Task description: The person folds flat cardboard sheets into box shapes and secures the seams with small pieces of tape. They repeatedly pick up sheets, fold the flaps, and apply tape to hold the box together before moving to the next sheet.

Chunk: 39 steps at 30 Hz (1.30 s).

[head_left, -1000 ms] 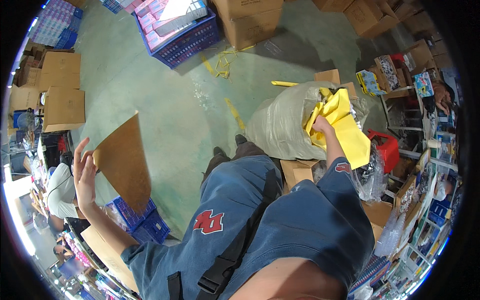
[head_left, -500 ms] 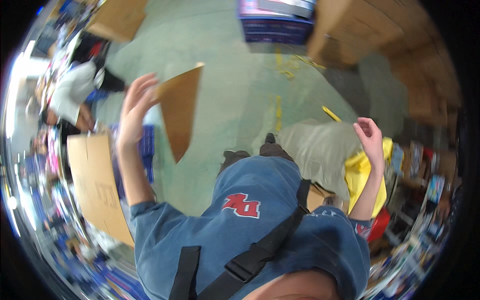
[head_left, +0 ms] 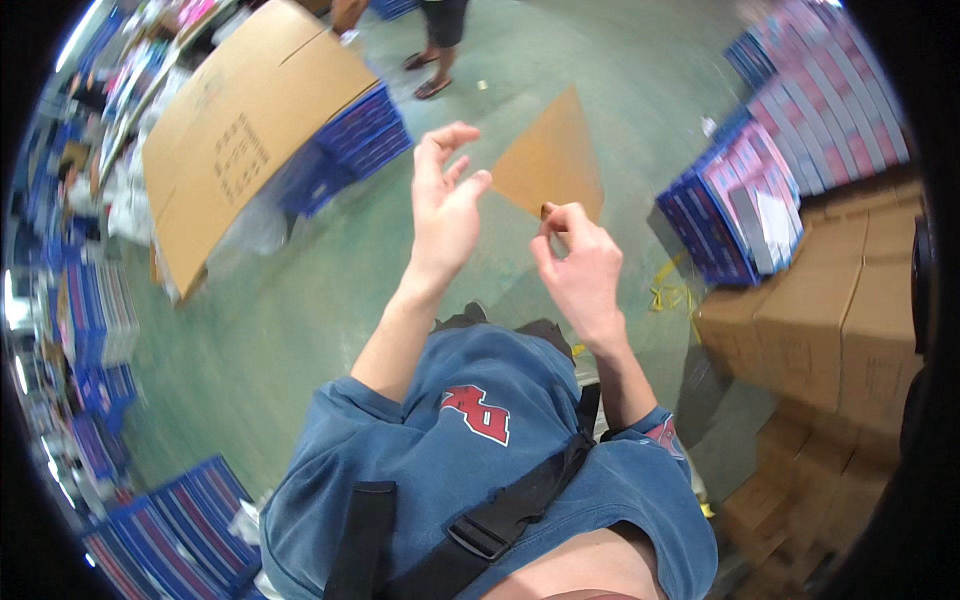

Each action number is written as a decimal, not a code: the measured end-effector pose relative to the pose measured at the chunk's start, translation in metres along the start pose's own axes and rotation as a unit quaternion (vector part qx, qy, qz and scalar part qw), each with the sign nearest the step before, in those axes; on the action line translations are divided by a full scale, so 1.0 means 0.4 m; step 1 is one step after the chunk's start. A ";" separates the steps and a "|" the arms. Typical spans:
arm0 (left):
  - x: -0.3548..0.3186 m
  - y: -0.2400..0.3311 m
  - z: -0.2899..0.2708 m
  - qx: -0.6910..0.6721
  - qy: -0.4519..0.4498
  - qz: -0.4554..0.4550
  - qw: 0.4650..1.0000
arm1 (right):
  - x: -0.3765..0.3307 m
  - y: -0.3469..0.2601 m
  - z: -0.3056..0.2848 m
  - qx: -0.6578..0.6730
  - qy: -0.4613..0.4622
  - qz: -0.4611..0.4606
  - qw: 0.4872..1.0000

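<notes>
A thin brown cardboard sheet [head_left: 553, 150] with pointed corners is held out in front of me over the green floor. My right hand [head_left: 582, 262] pinches its near corner between thumb and fingertips. Left of it, my left hand [head_left: 446, 205] is raised with its fingers apart, holding nothing. Its fingertips are close to the sheet's left corner, with what looks like a small gap between them.
Stacked blue crates topped by a large cardboard sheet [head_left: 215, 150] stand at the upper left. To the right are a blue crate [head_left: 700, 235] with pink and white packs and stacked brown cartons [head_left: 800, 330]. A person's legs [head_left: 441, 45] show at the far side. Yellow strapping [head_left: 672, 285] lies on the floor.
The brown sheet has passed from my left hand to my right, which has come in from the far right. My left hand has opened. My view has turned to the right.
</notes>
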State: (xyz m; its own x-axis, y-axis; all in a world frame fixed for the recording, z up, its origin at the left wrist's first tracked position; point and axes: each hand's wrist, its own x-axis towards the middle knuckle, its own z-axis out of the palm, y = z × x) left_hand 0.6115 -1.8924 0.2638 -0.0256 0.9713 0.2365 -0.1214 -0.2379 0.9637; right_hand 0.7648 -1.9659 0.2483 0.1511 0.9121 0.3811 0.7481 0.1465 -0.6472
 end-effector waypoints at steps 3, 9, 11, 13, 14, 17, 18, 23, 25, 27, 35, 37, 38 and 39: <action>0.072 0.029 -0.200 -0.110 0.137 0.019 0.984 | 0.084 -0.020 0.052 0.093 -0.076 0.050 0.991; 0.129 -0.077 -0.500 -0.039 0.172 -0.075 0.981 | 0.318 -0.023 0.085 0.494 -0.237 0.197 0.813; 0.134 -0.178 -0.532 -0.092 0.137 -0.207 0.964 | 0.411 -0.018 0.130 0.593 -0.297 0.208 0.719; 0.130 -0.268 -0.543 -0.220 0.095 -0.331 0.913 | 0.490 -0.023 0.203 0.609 -0.278 0.233 0.705; 0.134 -0.309 -0.550 -0.299 0.067 -0.371 0.877 | 0.528 -0.025 0.241 0.635 -0.272 0.240 0.682; 0.213 -0.409 -0.565 -0.402 -0.002 -0.375 0.835 | 0.634 -0.045 0.396 0.665 -0.259 0.232 0.662; 0.249 -0.433 -0.570 -0.435 -0.023 -0.379 0.817 | 0.668 -0.059 0.429 0.682 -0.262 0.218 0.647; 0.445 -0.446 -0.660 -0.533 -0.073 -0.339 0.772 | 0.843 -0.189 0.663 0.750 -0.359 0.246 0.498; 0.501 -0.432 -0.716 -0.514 -0.054 -0.315 0.796 | 0.901 -0.218 0.748 0.728 -0.362 0.276 0.513; 0.536 -0.413 -0.785 -0.468 -0.004 -0.271 0.841 | 0.962 -0.234 0.805 0.730 -0.354 0.236 0.535; 0.646 -0.403 -1.068 -0.534 0.098 -0.178 0.821 | 1.067 -0.492 1.081 0.771 -0.495 0.191 0.352; 0.656 -0.397 -1.148 -0.545 0.123 -0.163 0.813 | 1.084 -0.570 1.157 0.754 -0.554 0.144 0.323; 0.655 -0.390 -1.193 -0.545 0.133 -0.155 0.813 | 1.086 -0.599 1.163 0.740 -0.572 0.143 0.322; 0.652 -0.380 -1.253 -0.546 0.127 -0.141 0.816 | 1.088 -0.632 1.167 0.730 -0.552 0.170 0.366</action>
State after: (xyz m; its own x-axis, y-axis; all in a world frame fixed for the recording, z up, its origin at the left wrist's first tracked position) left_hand 0.1258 -1.6011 0.1170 -0.0322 0.9891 -0.1435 -0.9663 0.0058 0.2572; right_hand 0.3396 -1.4270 0.2695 -0.8806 0.4538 0.1368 -0.4563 -0.7338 -0.5032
